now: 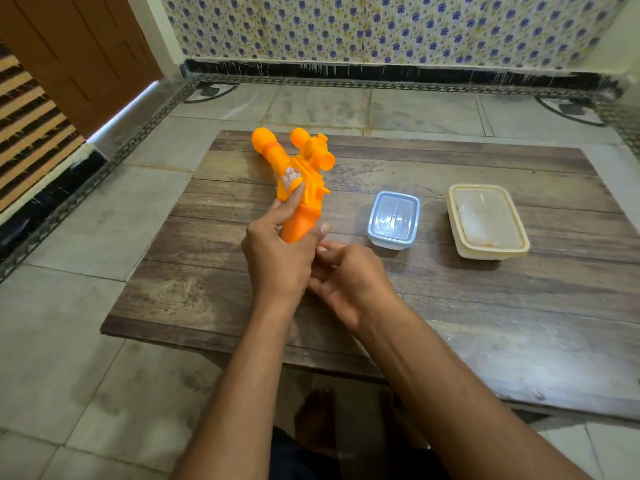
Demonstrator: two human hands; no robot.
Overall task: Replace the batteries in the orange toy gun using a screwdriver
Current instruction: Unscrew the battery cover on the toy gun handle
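The orange toy gun (298, 174) is held up over the low wooden table (450, 306), its rounded ends pointing away from me. My left hand (278, 251) grips its handle, with the index finger stretched along the body and the thumb on the handle's right side. My right hand (346, 278) sits just right of and below the left hand, its fingers curled toward the bottom of the handle; whether it holds anything is hidden. No screwdriver or batteries are visible.
A small clear box with a blue lid (393, 220) stands on the table right of the gun. A larger cream lidded container (486, 221) stands further right. Tiled floor surrounds the table; a wooden door (79, 60) is at far left.
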